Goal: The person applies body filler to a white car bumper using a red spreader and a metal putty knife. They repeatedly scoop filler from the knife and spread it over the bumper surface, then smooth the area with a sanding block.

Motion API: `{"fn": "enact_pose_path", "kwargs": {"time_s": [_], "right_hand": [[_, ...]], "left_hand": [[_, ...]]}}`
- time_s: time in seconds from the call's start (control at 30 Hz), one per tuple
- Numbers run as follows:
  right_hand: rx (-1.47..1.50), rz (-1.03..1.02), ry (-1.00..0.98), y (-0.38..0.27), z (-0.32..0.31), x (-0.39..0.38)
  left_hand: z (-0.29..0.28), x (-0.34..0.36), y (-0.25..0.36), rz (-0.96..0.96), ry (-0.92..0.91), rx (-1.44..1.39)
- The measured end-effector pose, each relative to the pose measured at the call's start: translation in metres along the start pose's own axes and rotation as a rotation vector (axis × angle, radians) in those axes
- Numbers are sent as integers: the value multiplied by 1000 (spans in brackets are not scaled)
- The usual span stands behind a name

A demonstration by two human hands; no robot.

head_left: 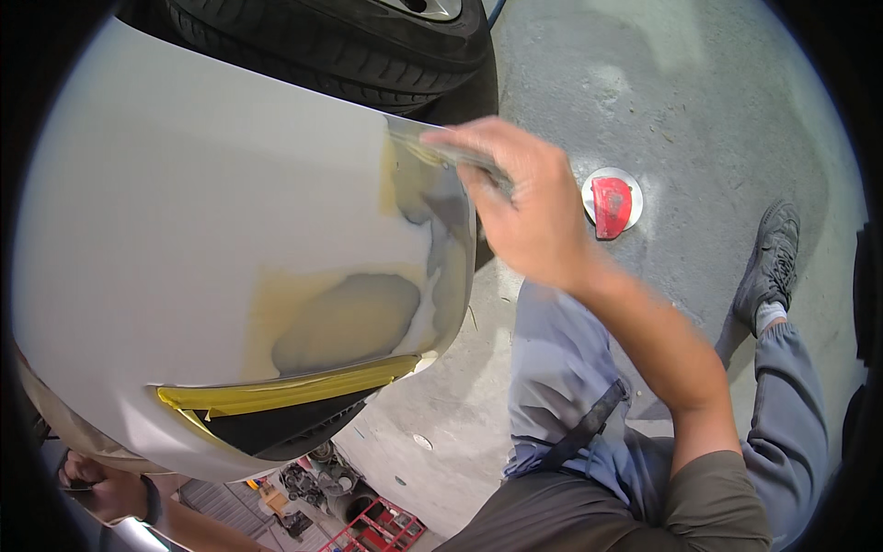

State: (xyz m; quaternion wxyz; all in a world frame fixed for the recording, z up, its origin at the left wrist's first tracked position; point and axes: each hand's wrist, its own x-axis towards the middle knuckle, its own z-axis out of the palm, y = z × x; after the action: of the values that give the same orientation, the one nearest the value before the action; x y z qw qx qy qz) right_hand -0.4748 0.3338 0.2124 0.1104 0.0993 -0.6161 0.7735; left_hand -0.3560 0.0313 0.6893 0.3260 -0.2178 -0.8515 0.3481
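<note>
At the right edge of a pale silver car bumper (184,202), my right hand (533,198) pinches a thin flat grey piece (478,158), blurred by motion. Its tip touches or nearly touches a tan and grey patch (414,175) near the wheel. A larger oval patch of bare tan and grey (354,317) lies lower on the panel. Below that, yellow masking tape (285,388) borders a black vent (285,428). My left hand (106,488) is at the lower left, past the bumper's lower edge, with fingers curled; what they hold cannot be made out.
A car tyre (349,55) stands behind the bumper's upper edge. On the concrete floor (662,110), a red half-round piece (610,207) lies on a white round disc (636,204). A red rack (377,529) and assorted parts (317,483) are at the bottom. My shoe (771,258) is at right.
</note>
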Motion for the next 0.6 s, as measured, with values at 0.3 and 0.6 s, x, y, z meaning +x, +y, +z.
{"fn": "enact_pose_path", "kwargs": {"time_s": [0.3,0.6], "right_hand": [[-33,-28,-22,14,20,18],[15,-27,-2,-8,33,-38]], "left_hand": [[1,-6,-4,-132,37,-155],[-23,-14,-41,-195,23,90]]}}
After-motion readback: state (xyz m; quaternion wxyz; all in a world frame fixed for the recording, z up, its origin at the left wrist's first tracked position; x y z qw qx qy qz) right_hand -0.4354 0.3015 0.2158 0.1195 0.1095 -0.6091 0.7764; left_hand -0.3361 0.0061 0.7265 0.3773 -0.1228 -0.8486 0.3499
